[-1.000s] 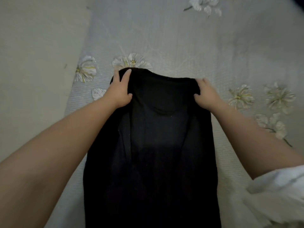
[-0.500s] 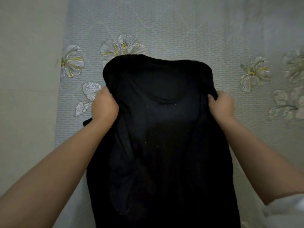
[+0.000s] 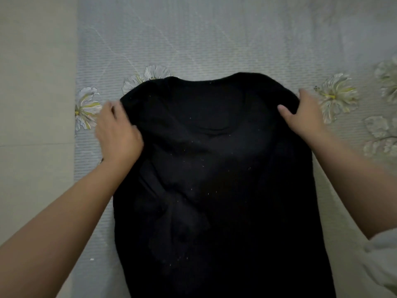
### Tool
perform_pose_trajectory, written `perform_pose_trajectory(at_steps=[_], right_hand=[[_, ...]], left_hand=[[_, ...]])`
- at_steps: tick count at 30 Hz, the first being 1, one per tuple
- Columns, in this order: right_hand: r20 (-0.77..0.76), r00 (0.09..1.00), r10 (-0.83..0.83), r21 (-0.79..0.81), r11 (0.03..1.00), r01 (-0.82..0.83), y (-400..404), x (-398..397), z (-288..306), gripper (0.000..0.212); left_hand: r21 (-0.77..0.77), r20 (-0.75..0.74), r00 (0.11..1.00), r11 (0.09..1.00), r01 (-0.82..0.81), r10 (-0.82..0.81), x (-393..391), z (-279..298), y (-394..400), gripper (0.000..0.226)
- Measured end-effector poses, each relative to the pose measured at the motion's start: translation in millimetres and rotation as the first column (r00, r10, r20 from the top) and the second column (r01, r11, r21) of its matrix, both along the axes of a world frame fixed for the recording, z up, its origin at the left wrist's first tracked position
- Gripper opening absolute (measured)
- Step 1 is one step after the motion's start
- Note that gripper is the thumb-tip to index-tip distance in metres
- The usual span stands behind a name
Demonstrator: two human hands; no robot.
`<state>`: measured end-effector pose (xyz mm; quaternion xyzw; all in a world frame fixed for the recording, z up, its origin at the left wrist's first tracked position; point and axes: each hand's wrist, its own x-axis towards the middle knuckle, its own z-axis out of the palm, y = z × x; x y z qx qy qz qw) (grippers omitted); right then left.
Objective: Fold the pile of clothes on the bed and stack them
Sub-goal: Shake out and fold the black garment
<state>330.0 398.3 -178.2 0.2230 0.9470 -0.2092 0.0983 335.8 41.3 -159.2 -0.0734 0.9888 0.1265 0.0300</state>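
Black shirt flat on bed. Left hand, right hand each pinch shoulder, likely spreading it square for folding.

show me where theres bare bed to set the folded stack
Widest free patch: the bedspread beyond the black shirt's collar. A narrow strip left of the left hand, toward the bed edge. Crowded right: right hand and white cloth.

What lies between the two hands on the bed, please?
In the head view, only the black garment spans from the left hand to the right hand; both grip its shoulders.
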Motion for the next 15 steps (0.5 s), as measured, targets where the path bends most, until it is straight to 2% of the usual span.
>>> perform_pose_trajectory(at_steps=[1, 3, 5, 8, 12, 15], right_hand=[[-0.033, 0.999, -0.006, -0.022, 1.000, 0.006, -2, 12, 2, 0.068], [-0.081, 0.996, -0.024, -0.068, 0.998, 0.019, -4, 47, 7, 0.072], [-0.060, 0.996, -0.066, -0.092, 0.994, 0.060, -1, 92, 11, 0.071], [0.060, 0.994, -0.088, -0.121, 0.988, 0.095, -1, 167, 17, 0.057], [0.204, 0.979, 0.010, -0.078, 0.997, 0.006, -8, 248, 15, 0.061], [0.220, 0.972, -0.085, -0.101, 0.989, 0.110, -12, 282, 22, 0.057]], left_hand=[[-0.004, -0.041, 0.986, 0.986, 0.164, -0.164, 13, 0, 11, 0.051], [0.001, -0.108, 0.889, 0.894, 0.448, -0.445, 49, -4, 32, 0.045], [0.040, -0.091, 0.820, 0.821, 0.570, -0.565, 88, -4, 53, 0.038], [0.061, 0.135, 0.783, 0.793, 0.606, -0.608, 141, -5, 70, 0.043], [0.019, 0.414, 0.699, 0.773, 0.634, -0.583, 182, -10, 76, 0.060], [-0.029, 0.461, 0.687, 0.764, 0.644, -0.562, 196, -7, 86, 0.067]])
